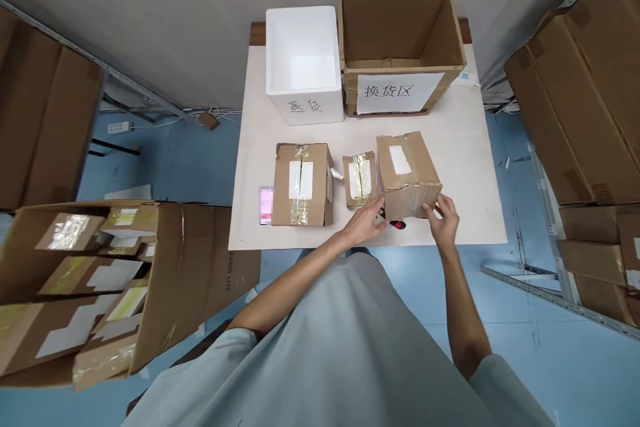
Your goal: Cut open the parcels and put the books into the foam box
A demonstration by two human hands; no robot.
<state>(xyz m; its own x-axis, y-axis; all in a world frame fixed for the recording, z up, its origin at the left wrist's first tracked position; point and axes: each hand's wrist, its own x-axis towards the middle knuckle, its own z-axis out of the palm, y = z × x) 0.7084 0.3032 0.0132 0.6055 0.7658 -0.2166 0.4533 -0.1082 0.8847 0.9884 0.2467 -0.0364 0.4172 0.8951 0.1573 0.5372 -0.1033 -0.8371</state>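
Both my hands are at a taped cardboard box (407, 167) with a white label, on the right part of the table. My left hand (367, 221) has its fingertips against the box's near left corner. At the near right corner, my right hand (444, 217) grips the edge between thumb and fingers. A small red and black object (399, 224) peeks out beneath the box's near edge; its kind cannot be made out. Just left of the held box lies a smaller taped carton (360, 180). Farther left sits a larger taped carton (300, 185) with a label.
At the table's (465, 167) back stand a white foam box (310, 100) and a large open carton (400, 93), both with handwritten writing. On my left is a big carton (185, 267) full of parcels. Shelves of cartons (565, 93) flank the right side.
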